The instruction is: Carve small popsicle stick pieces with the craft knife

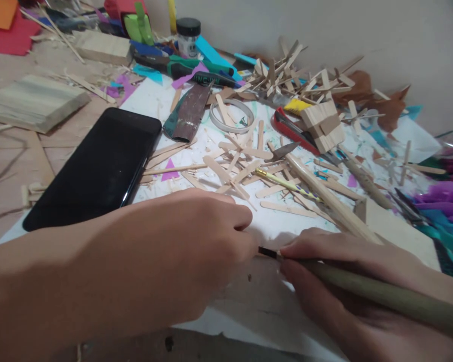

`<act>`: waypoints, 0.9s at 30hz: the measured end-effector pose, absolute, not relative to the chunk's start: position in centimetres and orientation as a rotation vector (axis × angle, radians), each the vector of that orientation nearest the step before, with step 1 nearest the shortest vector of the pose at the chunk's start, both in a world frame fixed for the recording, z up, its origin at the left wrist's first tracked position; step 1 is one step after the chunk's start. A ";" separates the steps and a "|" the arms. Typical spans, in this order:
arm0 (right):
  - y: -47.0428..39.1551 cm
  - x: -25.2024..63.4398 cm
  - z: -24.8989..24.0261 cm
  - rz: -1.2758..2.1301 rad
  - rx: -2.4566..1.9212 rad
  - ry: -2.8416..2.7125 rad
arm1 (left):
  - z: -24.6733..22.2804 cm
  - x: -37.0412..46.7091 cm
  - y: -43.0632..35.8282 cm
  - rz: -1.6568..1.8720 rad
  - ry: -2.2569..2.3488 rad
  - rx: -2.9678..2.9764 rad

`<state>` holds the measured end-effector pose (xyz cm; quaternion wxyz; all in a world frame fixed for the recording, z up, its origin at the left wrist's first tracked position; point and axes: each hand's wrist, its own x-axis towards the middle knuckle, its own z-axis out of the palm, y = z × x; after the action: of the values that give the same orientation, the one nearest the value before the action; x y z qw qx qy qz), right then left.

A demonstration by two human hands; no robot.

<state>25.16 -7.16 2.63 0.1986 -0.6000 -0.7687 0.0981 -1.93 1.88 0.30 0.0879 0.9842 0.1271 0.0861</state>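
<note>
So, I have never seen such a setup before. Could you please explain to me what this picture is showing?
Of course. There is no machine here: these are a person's two bare hands, seen from one camera worn on the head, looking forward and down. The right hand holds a slim tool with a wooden handle and a dark tip. The left hand is curled close to that tip; whether it holds something is hidden.

Beyond them, a white sheet is scattered with flat wooden sticks, paper scraps and a yellowish pencil. A black phone lies at the left, and a jar with a black lid stands at the back.
</note>
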 end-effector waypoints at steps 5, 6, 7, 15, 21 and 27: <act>-6.6 24.5 2.7 0.376 -1.543 -2.153 | -0.4 -2.5 1.5 0.295 0.419 2.856; -6.4 24.2 2.7 0.416 -1.522 -2.085 | -0.4 -2.5 1.6 0.284 0.418 2.866; -6.2 24.0 2.7 0.472 -1.517 -2.006 | -0.3 -2.4 1.6 0.271 0.414 2.871; -4.2 23.6 3.2 0.991 -1.538 -1.552 | 1.2 -2.0 2.8 0.305 0.383 2.746; -4.0 23.2 3.7 1.176 -1.493 -1.798 | 1.3 -1.5 2.7 0.305 0.517 2.634; -3.2 23.9 3.6 1.143 -1.378 -2.022 | 1.4 -0.8 2.8 0.269 0.576 2.597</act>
<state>23.89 -3.16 3.62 0.2186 -0.4979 -0.7307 0.4128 -0.76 2.81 1.36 0.2317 0.9449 0.2096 0.0979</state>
